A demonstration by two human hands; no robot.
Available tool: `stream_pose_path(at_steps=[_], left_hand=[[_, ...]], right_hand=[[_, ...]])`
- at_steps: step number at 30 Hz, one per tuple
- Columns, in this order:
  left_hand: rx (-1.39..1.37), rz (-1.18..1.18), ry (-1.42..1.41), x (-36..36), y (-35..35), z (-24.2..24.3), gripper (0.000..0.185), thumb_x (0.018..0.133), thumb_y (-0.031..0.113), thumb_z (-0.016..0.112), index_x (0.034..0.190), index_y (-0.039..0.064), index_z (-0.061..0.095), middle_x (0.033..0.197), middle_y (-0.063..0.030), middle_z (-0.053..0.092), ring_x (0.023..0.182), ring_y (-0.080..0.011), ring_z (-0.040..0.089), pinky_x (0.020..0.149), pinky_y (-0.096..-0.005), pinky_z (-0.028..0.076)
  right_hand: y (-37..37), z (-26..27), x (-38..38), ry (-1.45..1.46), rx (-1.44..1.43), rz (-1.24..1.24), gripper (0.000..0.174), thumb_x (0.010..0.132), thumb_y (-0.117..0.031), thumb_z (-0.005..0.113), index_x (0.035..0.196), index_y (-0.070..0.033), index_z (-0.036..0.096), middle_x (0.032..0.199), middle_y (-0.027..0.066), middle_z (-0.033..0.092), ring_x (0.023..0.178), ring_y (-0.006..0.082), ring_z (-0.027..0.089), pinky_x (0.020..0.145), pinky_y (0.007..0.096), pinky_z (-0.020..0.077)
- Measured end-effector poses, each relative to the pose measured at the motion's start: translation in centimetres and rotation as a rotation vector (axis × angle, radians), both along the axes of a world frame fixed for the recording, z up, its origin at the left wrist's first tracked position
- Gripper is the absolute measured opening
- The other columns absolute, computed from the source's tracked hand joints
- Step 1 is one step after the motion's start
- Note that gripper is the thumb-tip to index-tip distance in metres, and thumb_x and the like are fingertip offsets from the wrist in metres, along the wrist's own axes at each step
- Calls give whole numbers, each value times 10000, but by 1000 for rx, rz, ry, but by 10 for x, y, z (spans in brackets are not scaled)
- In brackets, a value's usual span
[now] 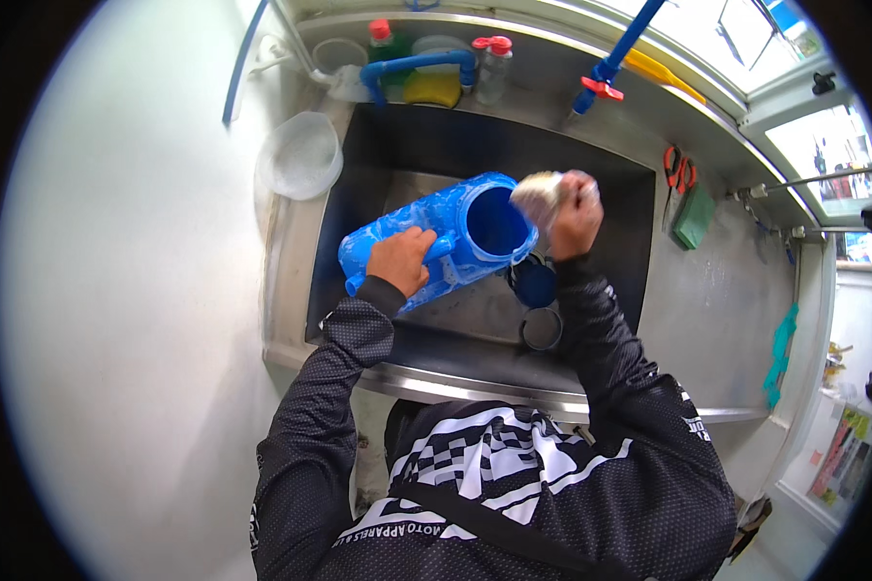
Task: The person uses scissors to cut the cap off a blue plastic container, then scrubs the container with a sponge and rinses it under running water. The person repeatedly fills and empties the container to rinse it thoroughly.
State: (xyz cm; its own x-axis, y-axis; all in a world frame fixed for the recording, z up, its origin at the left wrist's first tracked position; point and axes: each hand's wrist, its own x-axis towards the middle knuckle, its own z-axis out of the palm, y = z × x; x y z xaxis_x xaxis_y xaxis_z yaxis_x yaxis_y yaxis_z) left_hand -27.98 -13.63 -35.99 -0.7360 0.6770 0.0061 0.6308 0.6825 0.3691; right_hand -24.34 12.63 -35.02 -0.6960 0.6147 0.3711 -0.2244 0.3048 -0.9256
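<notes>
A blue plastic jug [425,208] lies tilted above the sink basin, its wide mouth towards the right. White suds streak its outside and rim. My left hand [400,259] is closed around the jug's handle. In my right hand [575,221] is a whitish, motion-blurred scrubber [538,193], possibly a brush, held right beside the jug's mouth. Below that hand, a dark blue round lid [535,285] rests on the basin floor, partly covered by the jug and my arm. A thin dark ring [541,329] lies just nearer to me.
The steel sink [450,317] has a deep basin. Behind it stand a blue pipe spout [418,64], a yellow sponge [434,89] and a red-capped bottle [493,76]. A translucent tub [304,156] sits left. Red-handled scissors [677,171] and a green pad [694,218] lie right.
</notes>
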Motion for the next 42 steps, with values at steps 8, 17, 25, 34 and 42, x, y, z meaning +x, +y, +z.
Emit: stream_pose_path(at_steps=[8,17,25,34,42], left_hand=[[-235,-131,-22,-9,11,-7,307,704,105,689,1008,131,661,901,-87,663,820,-335,675,699,-456,547],[-205,-20,84,-51,41,-11,263,679,187,743,935,148,693,885,-92,676,803,-324,692,690,-444,558],[-14,-561,441,-10,19,-3,163,665,135,737,742,152,595,820,-21,574,972,-219,629,873,-413,489],[984,938,-468,38,8,-45,287,951,245,671,1139,36,614,1065,-105,640,843,-195,651,736,-348,544],[354,646,-72,-7,7,-36,556,784,244,759,1240,-10,569,1122,-239,648,1049,-414,627,910,-459,499]], right_hand=[[37,-60,-47,-376,512,808,348,808,-296,770,1050,-57,696,1114,153,591,1051,326,587,920,405,477],[-23,-142,58,-525,134,-344,331,994,-173,539,1277,-3,530,1327,218,494,1164,349,553,923,411,461],[28,-82,49,-252,246,548,345,851,-205,682,1171,-76,669,1248,148,602,1083,328,572,975,398,448],[-46,-46,21,-219,799,839,335,707,-236,764,1038,-184,762,1272,97,542,1107,310,467,952,457,405],[-88,-80,-54,-397,543,316,223,793,-187,712,1013,-151,711,1181,114,544,1136,351,479,934,461,440]])
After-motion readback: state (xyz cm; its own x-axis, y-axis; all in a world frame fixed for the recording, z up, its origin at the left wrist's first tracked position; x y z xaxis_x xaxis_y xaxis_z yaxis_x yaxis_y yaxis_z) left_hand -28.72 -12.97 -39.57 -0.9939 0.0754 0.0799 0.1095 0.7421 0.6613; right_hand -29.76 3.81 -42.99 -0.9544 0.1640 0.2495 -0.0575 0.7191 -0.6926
